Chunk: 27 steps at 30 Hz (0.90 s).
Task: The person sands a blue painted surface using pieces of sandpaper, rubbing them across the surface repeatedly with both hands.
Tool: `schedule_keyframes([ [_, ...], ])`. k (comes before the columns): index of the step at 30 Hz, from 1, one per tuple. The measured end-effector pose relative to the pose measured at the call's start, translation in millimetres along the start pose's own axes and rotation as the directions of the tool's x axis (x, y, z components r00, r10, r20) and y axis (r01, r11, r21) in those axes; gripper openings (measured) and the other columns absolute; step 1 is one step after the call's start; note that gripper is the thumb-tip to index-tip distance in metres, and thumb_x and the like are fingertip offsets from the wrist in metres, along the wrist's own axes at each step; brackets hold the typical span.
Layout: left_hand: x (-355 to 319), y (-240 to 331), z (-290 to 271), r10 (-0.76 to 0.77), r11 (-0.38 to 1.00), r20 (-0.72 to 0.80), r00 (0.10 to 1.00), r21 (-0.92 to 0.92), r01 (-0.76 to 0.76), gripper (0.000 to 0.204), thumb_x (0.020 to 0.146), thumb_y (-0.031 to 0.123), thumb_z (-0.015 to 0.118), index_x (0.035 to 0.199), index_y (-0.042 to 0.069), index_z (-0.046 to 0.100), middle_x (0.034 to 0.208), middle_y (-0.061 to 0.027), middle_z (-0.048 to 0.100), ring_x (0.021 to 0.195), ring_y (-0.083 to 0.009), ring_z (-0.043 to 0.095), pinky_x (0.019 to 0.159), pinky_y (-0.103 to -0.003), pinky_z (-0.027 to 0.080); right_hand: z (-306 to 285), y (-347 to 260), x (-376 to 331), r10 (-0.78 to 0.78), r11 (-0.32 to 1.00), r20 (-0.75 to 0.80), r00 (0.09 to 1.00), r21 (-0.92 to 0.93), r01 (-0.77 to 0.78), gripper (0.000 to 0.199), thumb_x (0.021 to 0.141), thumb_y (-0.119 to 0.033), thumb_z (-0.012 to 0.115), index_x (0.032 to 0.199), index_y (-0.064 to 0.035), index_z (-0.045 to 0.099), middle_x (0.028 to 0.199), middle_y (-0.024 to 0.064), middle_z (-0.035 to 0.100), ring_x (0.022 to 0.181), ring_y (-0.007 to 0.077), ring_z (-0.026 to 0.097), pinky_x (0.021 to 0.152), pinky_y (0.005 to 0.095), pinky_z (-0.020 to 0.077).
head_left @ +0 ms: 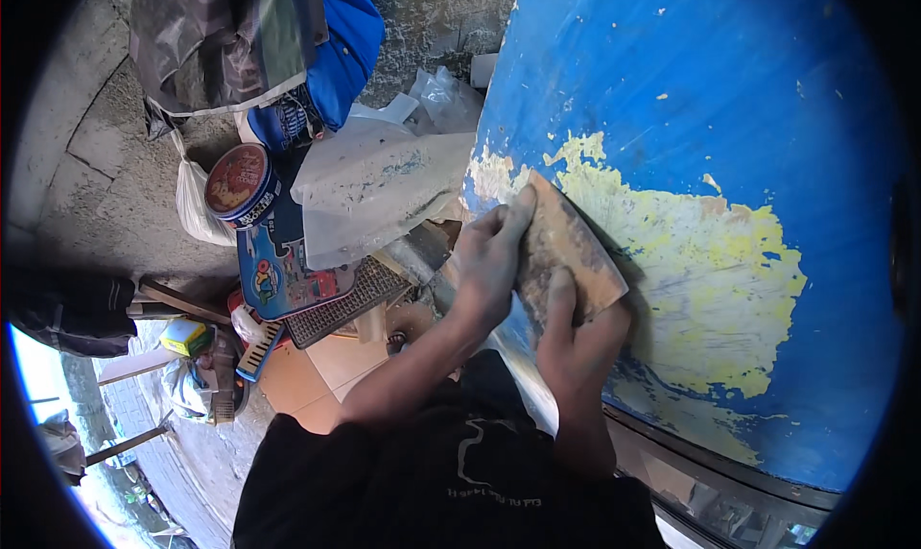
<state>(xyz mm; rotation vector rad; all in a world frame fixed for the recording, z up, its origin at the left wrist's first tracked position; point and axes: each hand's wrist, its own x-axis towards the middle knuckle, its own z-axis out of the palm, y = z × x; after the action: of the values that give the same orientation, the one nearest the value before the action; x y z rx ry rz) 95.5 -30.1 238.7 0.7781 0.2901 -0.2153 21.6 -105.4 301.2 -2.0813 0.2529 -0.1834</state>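
Observation:
Both hands hold a worn, tan-brown sheet of sandpaper [574,247] with dark smudges, above a blue painted panel [729,79]. My left hand [487,259] pinches its upper left edge, thumb on the near face. Lower down, my right hand [583,343] grips it with the thumb pressed on the front and the fingers hidden behind. Just right of the sheet, a large patch of bare, pale yellow-white surface [710,271] shows through the blue paint, with ragged edges. Whether the sheet touches the panel is hard to tell.
A round tub with a reddish lid [240,179] stands left, near a white plastic bag [197,203]. Translucent plastic sheeting [374,184], a cartoon-printed blue board [288,271] and a dark grille [350,304] lie between. A small blue keyboard [259,350] is lower left.

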Motion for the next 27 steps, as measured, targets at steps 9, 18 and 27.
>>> schedule_keyframes([
  [9, -5.9, 0.7, -12.5, 0.08, 0.982, 0.078, 0.994, 0.165, -0.092, 0.034, 0.089, 0.032, 0.063, 0.077, 0.0, 0.064, 0.073, -0.0006, 0.059, 0.069, -0.0057, 0.048, 0.062, -0.021, 0.04, 8.7, 21.2, -9.3, -0.251, 0.968, -0.108, 0.962, -0.055, 0.247, 0.029, 0.088, -0.009, 0.056, 0.109, 0.0104, 0.055, 0.101, 0.0217, 0.063, 0.091, 0.0261, 0.063, 0.081, 0.0358, 0.0482],
  [18, -13.1, 9.4, -56.9, 0.478, 0.555, 0.197, 0.856, 0.687, -0.469, 0.044, 0.086, 0.026, 0.06, 0.118, -0.004, 0.051, 0.111, -0.0172, 0.057, 0.099, -0.0229, 0.056, 0.084, -0.033, 0.045, -0.6, 11.2, 1.6, -0.275, 0.939, 0.003, 0.961, -0.216, 0.269, 0.025, 0.088, -0.017, 0.055, 0.09, 0.0066, 0.062, 0.079, 0.0237, 0.064, 0.074, 0.0396, 0.064, 0.065, 0.0411, 0.0482],
  [27, -2.8, -20.6, -50.4, 0.629, -0.222, 0.759, 0.166, 0.38, -0.898, 0.053, 0.072, 0.009, 0.065, 0.121, -0.007, 0.053, 0.139, -0.0263, 0.036, 0.125, -0.0383, 0.043, 0.103, -0.048, 0.036, -16.8, 12.8, 9.1, -0.279, 0.946, 0.265, 0.923, -0.091, 0.311, 0.032, 0.089, -0.02, 0.054, 0.101, 0.0098, 0.056, 0.074, 0.0259, 0.061, 0.064, 0.042, 0.061, 0.057, 0.0435, 0.0487],
])
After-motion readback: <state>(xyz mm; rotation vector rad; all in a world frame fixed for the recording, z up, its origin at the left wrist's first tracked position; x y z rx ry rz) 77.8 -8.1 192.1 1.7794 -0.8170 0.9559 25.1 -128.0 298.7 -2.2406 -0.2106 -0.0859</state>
